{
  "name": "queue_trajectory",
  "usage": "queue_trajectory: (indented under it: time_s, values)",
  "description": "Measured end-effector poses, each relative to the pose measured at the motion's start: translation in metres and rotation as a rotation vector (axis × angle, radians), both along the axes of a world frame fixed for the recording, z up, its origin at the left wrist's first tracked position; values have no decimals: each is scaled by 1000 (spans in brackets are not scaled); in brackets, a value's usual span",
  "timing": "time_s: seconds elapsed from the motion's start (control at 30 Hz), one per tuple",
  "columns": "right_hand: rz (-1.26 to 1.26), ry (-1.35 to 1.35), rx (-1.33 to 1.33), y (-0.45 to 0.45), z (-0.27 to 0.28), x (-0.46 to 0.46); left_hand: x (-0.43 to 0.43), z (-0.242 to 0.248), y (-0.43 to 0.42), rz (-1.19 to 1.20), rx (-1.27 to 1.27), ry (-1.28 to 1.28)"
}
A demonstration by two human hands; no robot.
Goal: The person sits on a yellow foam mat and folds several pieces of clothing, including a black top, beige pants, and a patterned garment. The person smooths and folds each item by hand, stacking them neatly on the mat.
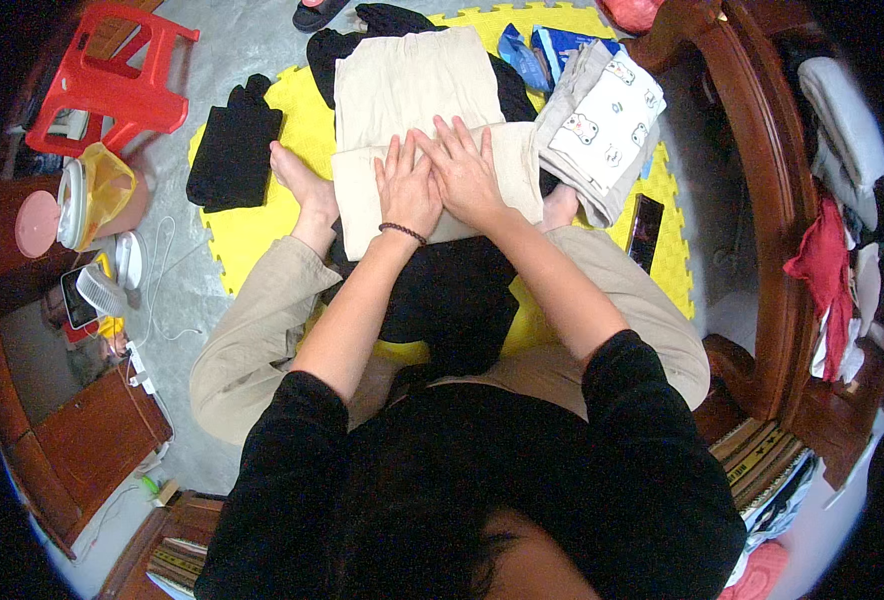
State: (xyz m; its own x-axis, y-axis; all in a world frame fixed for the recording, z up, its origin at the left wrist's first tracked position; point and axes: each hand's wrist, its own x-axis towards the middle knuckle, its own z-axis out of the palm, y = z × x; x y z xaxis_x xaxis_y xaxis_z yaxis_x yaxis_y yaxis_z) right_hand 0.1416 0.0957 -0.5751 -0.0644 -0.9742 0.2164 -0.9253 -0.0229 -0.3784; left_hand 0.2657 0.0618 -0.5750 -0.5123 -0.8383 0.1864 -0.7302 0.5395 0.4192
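A beige piece of cloth [419, 82], perhaps a garment, lies between my feet with its near part folded over into a wide band [352, 202]. My left hand [412, 189], a dark beaded bracelet at its wrist, rests palm down on that band. Beside it, touching it, my right hand [466, 176] also presses flat, fingers spread. Neither hand grips anything. Black cloth [449, 300] shows on the near side, partly under the beige one, and more black cloth [513, 86] sticks out beyond it.
Yellow foam mat [299, 97] lies below. At left are a folded black garment [233, 154], a red plastic stool [123, 90] and a lined bin [104, 199]. Rightward sit folded grey and white printed cloths [603, 127], a phone [645, 229] and wooden furniture [772, 187]. Blue packages [569, 45] lie behind.
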Motion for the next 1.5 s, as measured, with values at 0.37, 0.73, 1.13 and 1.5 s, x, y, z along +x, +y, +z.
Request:
queue_trajectory:
  time_s: [0.37,0.73,1.13,1.5]
  values:
    - [-120,62,192,64,-70,-66,58,-62,-3,120,-11,-251]
    - [320,109,260,114,1,-65,95,4,44,-309,116,-208]
    - [165,5,246,85,0,-74,115,-10,11,-379,-32,-219]
    - [312,-597,692,91,76,-99,143,67,-8,-437,708,-115]
